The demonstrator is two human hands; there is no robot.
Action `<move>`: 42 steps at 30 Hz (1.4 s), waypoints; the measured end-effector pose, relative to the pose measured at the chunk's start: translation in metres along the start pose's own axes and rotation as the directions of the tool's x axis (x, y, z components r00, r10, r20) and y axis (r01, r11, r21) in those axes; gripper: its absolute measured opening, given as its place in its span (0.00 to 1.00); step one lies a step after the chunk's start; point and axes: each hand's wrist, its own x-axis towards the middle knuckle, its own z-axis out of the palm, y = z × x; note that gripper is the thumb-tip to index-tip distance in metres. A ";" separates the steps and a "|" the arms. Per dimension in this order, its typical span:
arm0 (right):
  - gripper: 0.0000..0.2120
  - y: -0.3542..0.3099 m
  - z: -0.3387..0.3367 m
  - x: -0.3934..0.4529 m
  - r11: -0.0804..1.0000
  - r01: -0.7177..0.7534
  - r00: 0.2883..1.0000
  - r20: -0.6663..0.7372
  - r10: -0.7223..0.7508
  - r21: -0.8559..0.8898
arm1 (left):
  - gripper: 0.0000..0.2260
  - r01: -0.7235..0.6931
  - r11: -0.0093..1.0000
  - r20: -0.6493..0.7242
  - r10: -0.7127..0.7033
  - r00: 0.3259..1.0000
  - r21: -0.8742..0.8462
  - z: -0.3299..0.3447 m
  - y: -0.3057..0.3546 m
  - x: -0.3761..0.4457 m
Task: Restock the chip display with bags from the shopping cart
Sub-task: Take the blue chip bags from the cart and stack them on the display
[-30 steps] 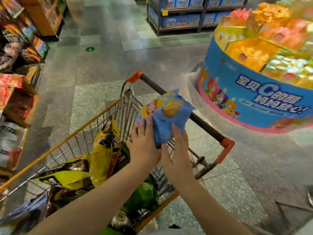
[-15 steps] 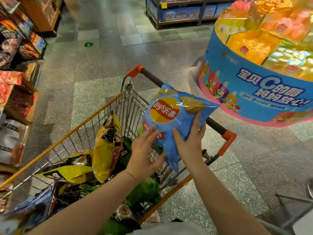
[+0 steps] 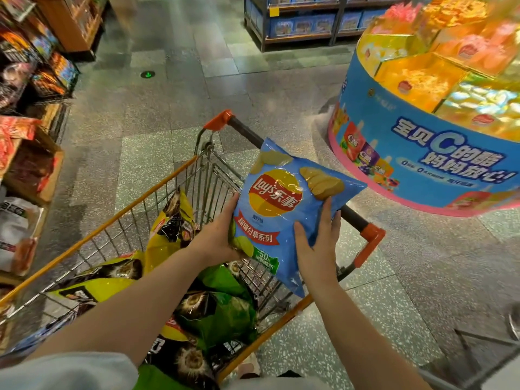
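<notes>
At nine o'clock the chip display (image 3: 25, 164) stands with its shelves of bags. Toward seven, our shopping cart (image 3: 157, 198) holds yellow, green and dark bags (image 3: 168, 229). Our left hand (image 3: 216, 235) grips the left edge of the blue Lay's bag (image 3: 284, 209), fingers wrapped behind it and thumb on the front. Our right hand (image 3: 318, 243) lies flat on the lower right of the bag, fingers straight, pressing it.

A second ago we held the bag bunched with its back toward us; since then we have turned it face up and spread it out, logo readable, and shifted the left hand to the edge. We judge it is now squared for shelving, though it hangs above the cart's handle end, well apart from the display.

Its long axis runs from five to eleven o'clock, top seam pointing away toward eleven.
</notes>
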 end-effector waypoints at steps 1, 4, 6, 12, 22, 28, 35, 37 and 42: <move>0.32 -0.001 -0.001 -0.001 1.000 0.030 0.999 -0.012 -0.030 0.007 | 0.57 -0.018 1.000 -0.026 0.018 0.999 -0.012 0.002 0.001 -0.003; 0.31 -0.006 -0.003 -0.003 0.994 0.104 0.995 0.006 -0.104 0.024 | 0.54 -0.025 0.998 -0.101 0.019 0.995 -0.062 0.004 0.004 -0.019; 0.30 -0.013 -0.003 -0.004 0.981 0.190 0.981 0.029 -0.191 0.036 | 0.53 -0.027 0.996 -0.181 0.011 0.983 -0.088 0.003 0.005 -0.034; 0.30 -0.045 0.012 -0.014 0.912 0.405 0.910 0.068 -0.409 0.072 | 0.55 -0.025 0.992 -0.390 -0.026 0.921 -0.123 -0.020 0.015 -0.093; 0.32 -0.108 0.073 -0.095 0.892 0.382 0.760 0.467 -0.452 0.241 | 0.51 -0.008 0.936 -0.592 -0.217 0.776 -0.353 -0.027 -0.014 -0.257; 0.27 -0.147 0.104 -0.202 0.853 0.380 0.510 0.688 -0.516 0.358 | 0.53 -0.091 0.873 -0.754 -0.356 0.553 -0.479 0.005 -0.030 -0.392; 0.29 -0.164 0.126 -0.344 0.825 0.317 0.113 0.845 -0.522 0.467 | 0.49 -0.041 0.856 -0.845 -0.499 0.191 -0.515 0.061 -0.025 -0.551; 0.31 -0.162 0.133 -0.384 0.818 0.279 0.025 0.848 -0.530 0.503 | 0.49 -0.004 0.861 -0.858 -0.507 0.081 -0.509 0.081 -0.027 -0.592; 0.33 -0.156 0.142 -0.474 0.878 0.141 -0.263 0.872 -0.412 0.457 | 0.51 0.025 0.802 -0.795 -0.586 -0.155 -0.597 0.124 -0.020 -0.673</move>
